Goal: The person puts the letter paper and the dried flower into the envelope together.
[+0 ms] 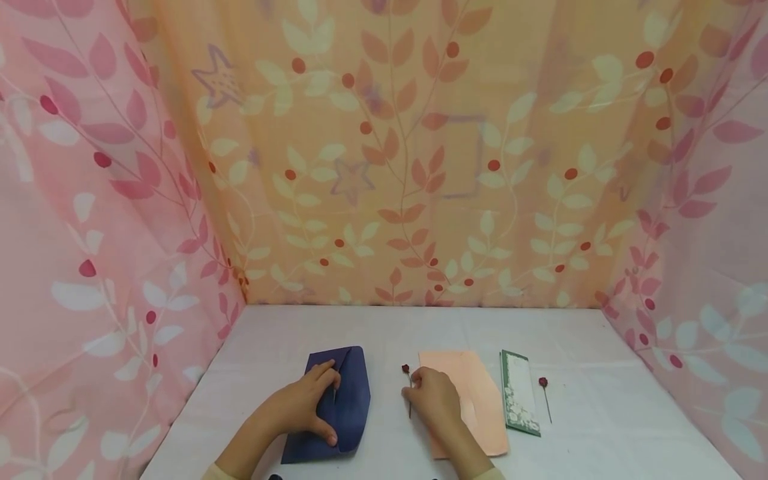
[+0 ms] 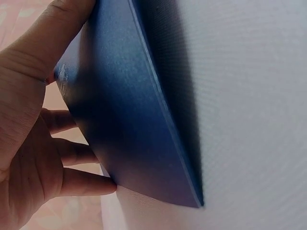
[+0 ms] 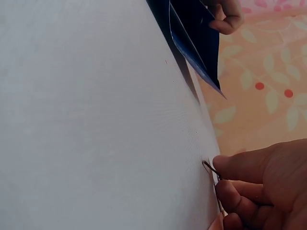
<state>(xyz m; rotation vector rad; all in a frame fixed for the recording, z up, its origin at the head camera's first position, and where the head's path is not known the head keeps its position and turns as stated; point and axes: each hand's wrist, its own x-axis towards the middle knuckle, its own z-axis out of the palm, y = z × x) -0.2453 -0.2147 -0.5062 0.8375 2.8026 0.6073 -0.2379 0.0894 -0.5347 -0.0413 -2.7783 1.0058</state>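
Note:
My left hand [image 1: 303, 403] grips a navy blue envelope [image 1: 355, 400] on the white table, thumb near its lower side and fingers toward the top. In the left wrist view the envelope [image 2: 134, 115] stands tilted off the tabletop, fingertips at its edge. The right wrist view shows its mouth gaping. My right hand [image 1: 437, 399] pinches the thin stem of a small dark red rose [image 1: 405, 368] between thumb and fingers. That stem [image 3: 211, 168] juts past the fingertips in the right wrist view. Under the right hand and forearm lies a peach envelope [image 1: 491, 417], partly hidden.
Right of the peach envelope lies a green-bordered card [image 1: 521, 387] with white flowers. Beside it is a second small red rose [image 1: 543, 383] on a thin stem. Floral curtains [image 1: 396, 153] enclose the white table [image 1: 276, 327] at the back and both sides.

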